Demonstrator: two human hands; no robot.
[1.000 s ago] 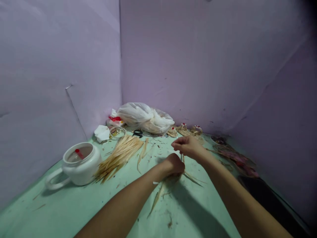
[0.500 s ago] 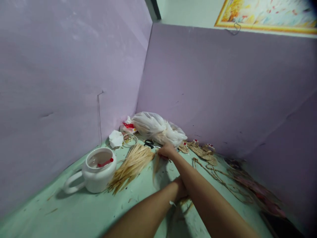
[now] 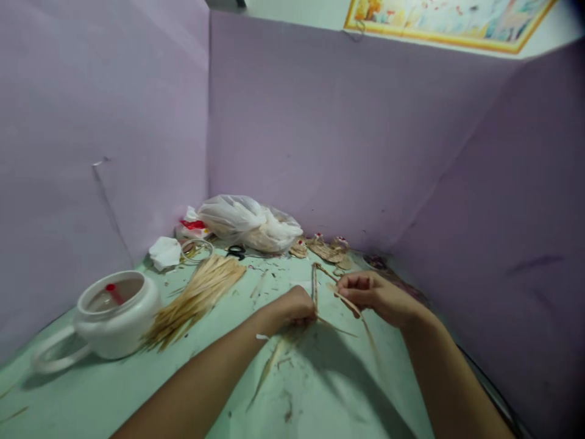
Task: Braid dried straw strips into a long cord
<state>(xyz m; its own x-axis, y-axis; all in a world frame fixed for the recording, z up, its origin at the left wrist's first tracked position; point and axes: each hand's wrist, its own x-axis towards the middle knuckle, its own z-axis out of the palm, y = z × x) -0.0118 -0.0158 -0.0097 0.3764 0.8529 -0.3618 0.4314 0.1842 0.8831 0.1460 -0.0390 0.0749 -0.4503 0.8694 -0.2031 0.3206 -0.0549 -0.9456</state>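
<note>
My left hand (image 3: 295, 306) is closed in a fist around a bundle of straw strips (image 3: 274, 360) that trails toward me on the green table (image 3: 137, 384). A thin braided straw piece (image 3: 315, 283) rises from this fist. My right hand (image 3: 372, 294) is just to the right, fingers curled and pinching a single straw strip (image 3: 350, 303) that runs back to the left fist. The two hands are a short gap apart, near the table's middle.
A pile of straw sticks (image 3: 194, 299) lies left of my hands, beside a white pot (image 3: 109, 314) with a handle holding water and a red item. At the back are a plastic bag (image 3: 249, 222), black scissors (image 3: 236, 250), rings (image 3: 196, 250), crumpled paper (image 3: 164, 252) and woven straw pieces (image 3: 326, 249). Purple walls enclose the table.
My right hand reached out to the far straw pile, then came back right beside my left hand holding a strip. The left hand stayed closed on its bundle. The camera swung about.
</note>
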